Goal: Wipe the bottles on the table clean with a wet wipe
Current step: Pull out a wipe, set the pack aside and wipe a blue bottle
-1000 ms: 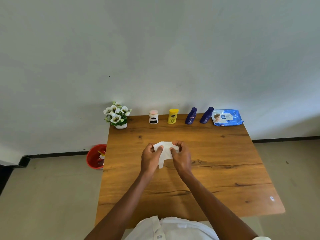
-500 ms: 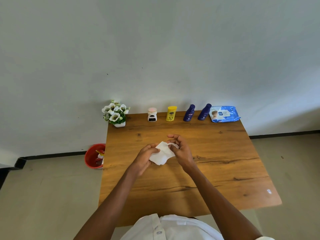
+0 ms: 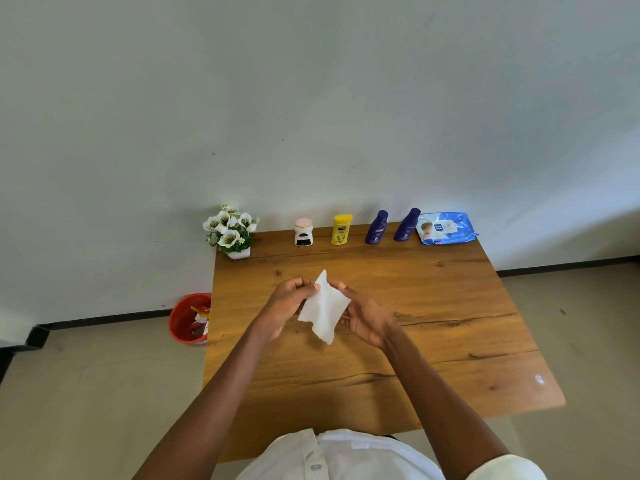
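Left hand (image 3: 287, 306) pinches the wipe (image 3: 323, 306) at its top edge, fingers curled; right hand (image 3: 363, 317) cups it from behind, fingers loosely bent, grip unclear; wipe hangs between both, above the bench (image 3: 450, 341). Bottles (image 3: 341, 229) stand upright in a row well beyond the fingertips, roughly straight ahead; neither hand clearly nearer.

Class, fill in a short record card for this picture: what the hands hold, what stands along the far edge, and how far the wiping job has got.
Held: wet wipe, left hand pinching, right hand open behind it
Far edge: white bottle, yellow bottle, two blue bottles, wipes pack
Table corner: flower pot
Floor: red bin
Progress: no bottle touched yet
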`<state>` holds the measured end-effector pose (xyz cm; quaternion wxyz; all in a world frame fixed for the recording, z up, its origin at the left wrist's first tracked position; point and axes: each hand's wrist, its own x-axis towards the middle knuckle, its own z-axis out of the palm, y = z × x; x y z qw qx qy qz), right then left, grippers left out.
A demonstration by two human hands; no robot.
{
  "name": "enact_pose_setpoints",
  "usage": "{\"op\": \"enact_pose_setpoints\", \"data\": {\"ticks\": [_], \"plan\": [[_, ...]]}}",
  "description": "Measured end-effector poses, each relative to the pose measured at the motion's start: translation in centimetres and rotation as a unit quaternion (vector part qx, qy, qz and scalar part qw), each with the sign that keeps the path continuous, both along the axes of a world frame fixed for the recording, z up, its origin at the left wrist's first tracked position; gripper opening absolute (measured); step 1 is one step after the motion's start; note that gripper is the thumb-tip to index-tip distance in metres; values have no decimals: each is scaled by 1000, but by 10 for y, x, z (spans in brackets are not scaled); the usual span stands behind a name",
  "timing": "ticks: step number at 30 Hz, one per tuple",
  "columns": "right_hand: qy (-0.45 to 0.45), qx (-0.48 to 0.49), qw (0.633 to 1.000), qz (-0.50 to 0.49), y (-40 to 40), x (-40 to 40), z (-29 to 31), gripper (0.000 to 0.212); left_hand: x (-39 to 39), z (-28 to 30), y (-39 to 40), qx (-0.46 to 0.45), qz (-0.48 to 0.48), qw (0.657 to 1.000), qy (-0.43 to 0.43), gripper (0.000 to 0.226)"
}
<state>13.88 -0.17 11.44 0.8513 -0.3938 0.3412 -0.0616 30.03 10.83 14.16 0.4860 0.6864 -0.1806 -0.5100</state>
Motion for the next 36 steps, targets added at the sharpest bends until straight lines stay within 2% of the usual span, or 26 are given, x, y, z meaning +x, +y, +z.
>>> {"op": "enact_pose_setpoints", "data": {"ticks": [4,7,10,12,15,16,18,19,20,22,24,26,29,32,36], "plan": [[-24,40,998,-43,8,2,-6,65,7,-8,8,14,84,996,-25,17],[21,-68,997,-36,8,5,-8,68,7,-15,15,3,101,994,-49,26],[53,-189,981,-10,13,12,-10,50,4,-22,16,-18,37,995,-89,35],[110,-288,951,3,15,15,-10,41,0,-23,14,-5,-1,990,-140,30],[208,-486,848,41,15,14,-16,27,-4,-27,9,15,-19,971,-238,14],[223,-519,824,40,15,11,-18,25,-5,-28,7,13,-27,963,-269,9],[235,-533,813,24,13,7,-20,24,-4,-30,5,10,-40,957,-286,3],[230,-512,827,11,11,5,-19,23,-4,-30,4,11,-42,963,-266,5],[210,-465,860,-11,8,2,-15,20,-3,-28,3,13,-42,971,-235,8],[133,-299,943,-61,4,-4,-6,13,-5,-23,-1,1,-37,987,-159,13],[77,-167,979,-93,2,-13,-2,16,-12,-21,-9,-25,-16,996,-83,17],[47,-64,986,-148,-2,-21,-7,25,-23,-22,-21,-36,7,999,-38,20],[0,47,972,-231,-9,-29,-13,29,-41,-26,-40,-23,36,999,-18,24],[-3,61,968,-244,-24,-38,-14,24,-51,-32,-62,-7,36,999,-24,24],[65,42,961,-267,-60,-51,-13,20,-60,-33,-98,6,0,999,-37,22]]}}
